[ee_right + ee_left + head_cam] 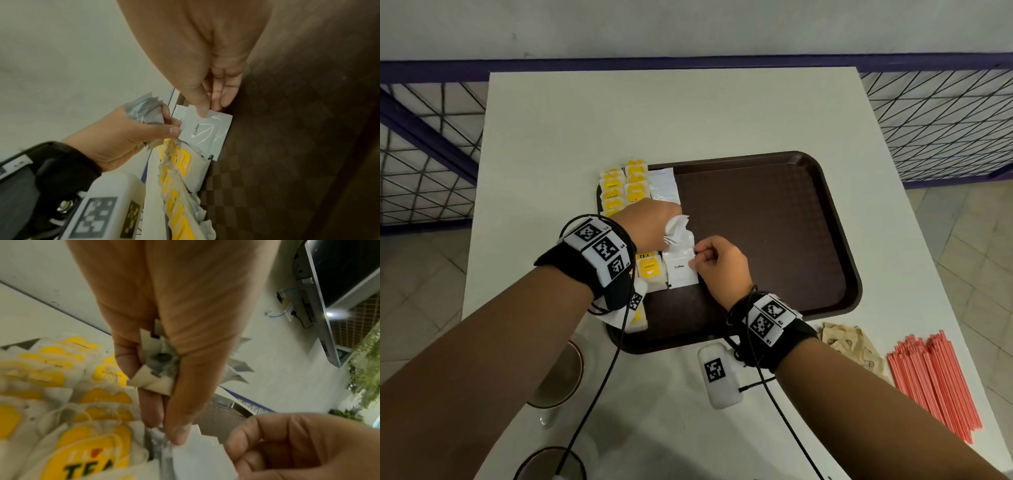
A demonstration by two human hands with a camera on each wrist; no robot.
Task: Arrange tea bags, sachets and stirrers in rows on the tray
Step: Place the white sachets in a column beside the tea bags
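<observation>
A brown tray [774, 212] lies on the white table. Yellow tea bags [625, 186] fill two rows along its left side, seen close in the left wrist view [86, 451]. Beside them runs a column of white coffee sachets, one at the far end [663, 185]. My left hand [671, 224] grips a bunch of white sachets [677, 226] above that column, the bunch [156, 369] crumpled in its fist. My right hand [697, 261] pinches the edge of the near sachet marked "Coffee" [680, 269], thumb and fingers on its corner [203, 129].
On the table right of the tray lies a pile of red stirrers [935, 380] with brown paper sachets [852, 349] beside it. A white marker box [719, 373] sits by the tray's near edge. Two cups [561, 373] stand at the near left. A railing borders the table's far side.
</observation>
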